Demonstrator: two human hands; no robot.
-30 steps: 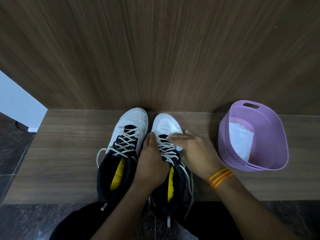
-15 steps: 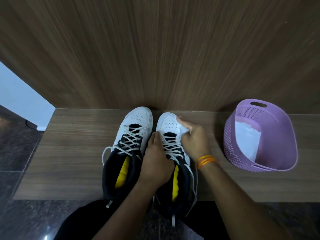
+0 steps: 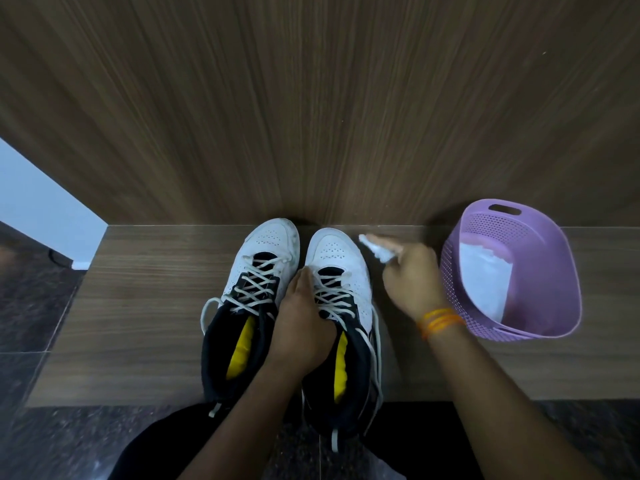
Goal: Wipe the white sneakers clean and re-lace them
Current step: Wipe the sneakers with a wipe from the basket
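Observation:
Two white sneakers with black collars and yellow insoles stand side by side on a wooden ledge, toes to the wall: the left sneaker [image 3: 258, 271] and the right sneaker [image 3: 341, 268], both laced. My left hand [image 3: 303, 323] grips the right sneaker at its inner side by the laces. My right hand [image 3: 410, 278] is off the shoe, to its right, and pinches a small white wipe [image 3: 375, 249] that is blurred.
A purple perforated basket [image 3: 540, 244] with a white packet inside stands at the right on the wooden ledge [image 3: 145, 306]. A wood-panelled wall rises right behind the shoes. Dark stone floor lies below and to the left.
My right hand with the wipe slid from the right sneaker's laces up over its toe and then off to the right, toward the basket. My left hand stayed on the shoe.

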